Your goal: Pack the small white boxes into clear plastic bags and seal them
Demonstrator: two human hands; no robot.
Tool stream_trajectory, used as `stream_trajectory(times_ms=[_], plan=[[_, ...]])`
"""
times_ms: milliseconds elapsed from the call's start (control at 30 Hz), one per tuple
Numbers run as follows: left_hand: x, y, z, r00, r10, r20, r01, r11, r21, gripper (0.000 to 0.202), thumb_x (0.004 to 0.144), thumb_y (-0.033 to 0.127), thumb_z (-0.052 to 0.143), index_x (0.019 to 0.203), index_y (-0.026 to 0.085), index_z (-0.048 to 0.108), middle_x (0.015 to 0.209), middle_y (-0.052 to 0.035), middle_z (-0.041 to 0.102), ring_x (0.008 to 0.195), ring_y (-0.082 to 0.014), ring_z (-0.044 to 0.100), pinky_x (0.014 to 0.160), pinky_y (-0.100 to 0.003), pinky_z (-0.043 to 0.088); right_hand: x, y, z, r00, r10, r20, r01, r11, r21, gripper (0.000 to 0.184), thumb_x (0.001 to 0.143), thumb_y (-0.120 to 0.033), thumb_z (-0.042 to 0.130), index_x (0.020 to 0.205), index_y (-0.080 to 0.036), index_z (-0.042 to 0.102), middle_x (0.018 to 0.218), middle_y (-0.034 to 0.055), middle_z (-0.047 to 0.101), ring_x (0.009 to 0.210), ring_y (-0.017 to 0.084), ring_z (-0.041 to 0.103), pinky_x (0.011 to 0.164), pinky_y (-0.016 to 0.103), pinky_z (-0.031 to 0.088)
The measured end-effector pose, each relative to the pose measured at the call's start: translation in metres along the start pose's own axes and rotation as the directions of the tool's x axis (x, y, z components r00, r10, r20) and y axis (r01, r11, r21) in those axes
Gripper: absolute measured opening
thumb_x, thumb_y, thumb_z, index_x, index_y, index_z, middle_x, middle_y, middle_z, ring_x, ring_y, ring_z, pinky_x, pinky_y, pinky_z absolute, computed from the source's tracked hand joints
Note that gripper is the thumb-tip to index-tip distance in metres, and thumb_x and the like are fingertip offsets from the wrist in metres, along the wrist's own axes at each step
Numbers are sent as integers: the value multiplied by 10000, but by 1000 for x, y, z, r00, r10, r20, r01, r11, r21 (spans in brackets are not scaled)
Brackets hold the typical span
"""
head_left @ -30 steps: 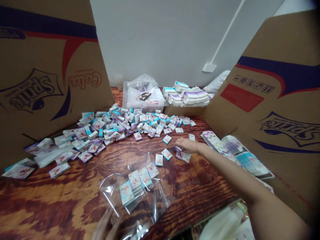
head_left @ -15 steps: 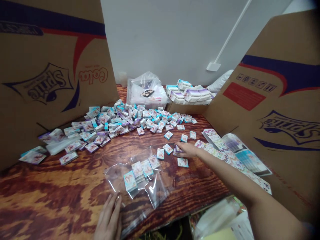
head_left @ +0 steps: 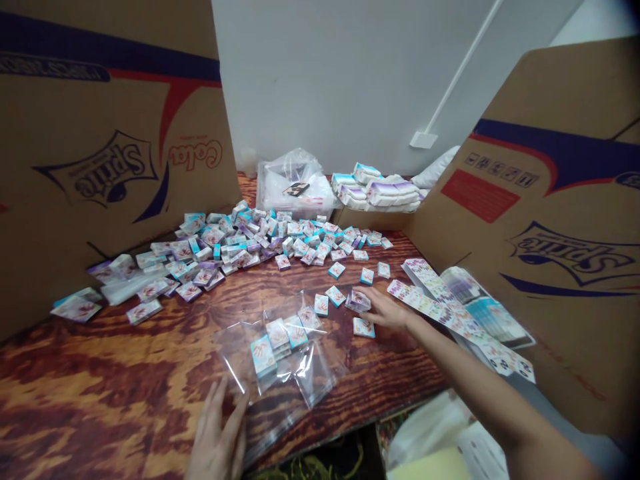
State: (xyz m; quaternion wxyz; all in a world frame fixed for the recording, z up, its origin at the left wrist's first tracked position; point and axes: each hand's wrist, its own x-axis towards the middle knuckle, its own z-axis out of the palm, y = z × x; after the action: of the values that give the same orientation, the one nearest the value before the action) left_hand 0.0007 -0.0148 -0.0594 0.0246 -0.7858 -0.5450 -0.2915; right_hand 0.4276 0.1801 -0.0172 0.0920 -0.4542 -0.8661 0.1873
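Note:
My right hand (head_left: 384, 309) has its thumb and fingers closed around a small purple-and-white box (head_left: 358, 300). A blue-and-white box (head_left: 363, 327) lies just below that hand, with several more scattered nearby. My left hand (head_left: 218, 427) rests at the near left of a clear plastic bag (head_left: 313, 373), its fingers stretched out and apart. Several small boxes (head_left: 263, 355) printed with a hand picture show in stacks at the bag, seen through the film.
A large heap of small boxes (head_left: 250, 243) spreads across the wooden table (head_left: 125, 387). Cardboard panels (head_left: 170, 127) stand on both sides. Behind are a bag of clear plastic (head_left: 295, 180) and wrapped packs (head_left: 393, 193). Printed sheets (head_left: 440, 300) lie at the right.
The small box in my right hand has been turned and slightly lifted at its place. My left hand's thumb has spread a little, while the hand stays by the bag. The camera view shifted slightly.

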Motion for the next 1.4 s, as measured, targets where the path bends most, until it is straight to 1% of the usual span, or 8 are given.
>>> stream_trajectory(times_ms=[200, 467, 700, 867, 1000, 1100, 1233, 1400], plan=[[4, 5, -12, 996, -57, 61, 51, 994, 100, 331, 865, 236, 451, 1174, 263, 567, 1379, -140, 379, 1117, -294, 518, 831, -445, 509, -18, 4, 18, 985, 17, -173, -14, 1000, 14, 440, 895, -275, 451, 1330, -251, 389, 1227, 100, 497, 1134, 217, 496, 951, 378, 428], [-6, 13, -7, 984, -158, 83, 153, 986, 65, 469, 885, 210, 422, 1346, 294, 406, 1402, -106, 399, 1061, -214, 601, 630, -221, 558, -14, -5, 24, 976, 48, -213, -56, 998, -33, 458, 880, -273, 488, 1326, -234, 393, 1228, 108, 503, 1146, 217, 505, 960, 376, 437], [9, 28, -16, 953, -196, 232, 198, 980, 15, 570, 893, 153, 347, 1440, 195, 191, 1414, -152, 389, 1172, -216, 530, 877, -311, 513, -9, -5, 24, 966, 99, -239, -108, 994, -26, 437, 869, -276, 489, 1295, -203, 427, 1247, 124, 536, 1153, 249, 508, 975, 416, 416], [11, 32, -22, 952, -226, 204, 243, 968, -60, 459, 895, 111, 326, 1351, 160, 335, 1391, -172, 396, 1223, -217, 477, 947, -346, 471, -32, -70, 7, 889, 107, -446, -101, 994, 37, 449, 883, -324, 478, 1317, -227, 420, 1239, 111, 540, 1115, 249, 532, 964, 402, 426], [6, 33, -27, 955, -222, 195, 251, 958, -137, 256, 887, 114, 362, 1052, 168, 550, 1418, -177, 347, 1066, -196, 580, 853, -325, 520, -55, -161, 25, 973, -59, -223, 106, 973, 203, 455, 871, -296, 505, 1319, -303, 424, 1233, 69, 547, 1100, 224, 545, 920, 347, 469], [3, 31, -26, 951, -163, 264, 208, 966, -153, 284, 858, 57, 353, 998, 162, 577, 1467, -183, 255, 953, -152, 612, 816, -302, 529, -52, -209, 58, 985, -151, -87, 171, 933, 316, 468, 874, -247, 491, 1332, -312, 417, 1158, 67, 563, 1023, 197, 576, 860, 313, 501], [2, 28, -18, 923, -154, 352, 183, 982, -48, 492, 810, -6, 346, 1250, 174, 471, 1492, -195, 199, 1112, -231, 559, 840, -357, 528, -32, -230, 91, 984, -163, -70, 176, 944, 280, 495, 845, -201, 504, 1328, -287, 441, 1070, 83, 568, 961, 210, 582, 838, 347, 511], [2, 29, -14, 935, -151, 321, 162, 987, -6, 713, 792, -38, 301, 1448, 180, 122, 1454, -209, 290, 1238, -272, 458, 874, -381, 514, -17, -241, 102, 979, -177, -102, 195, 959, 204, 508, 829, -174, 504, 1327, -260, 450, 1155, 117, 509, 1043, 240, 538, 907, 399, 482]])
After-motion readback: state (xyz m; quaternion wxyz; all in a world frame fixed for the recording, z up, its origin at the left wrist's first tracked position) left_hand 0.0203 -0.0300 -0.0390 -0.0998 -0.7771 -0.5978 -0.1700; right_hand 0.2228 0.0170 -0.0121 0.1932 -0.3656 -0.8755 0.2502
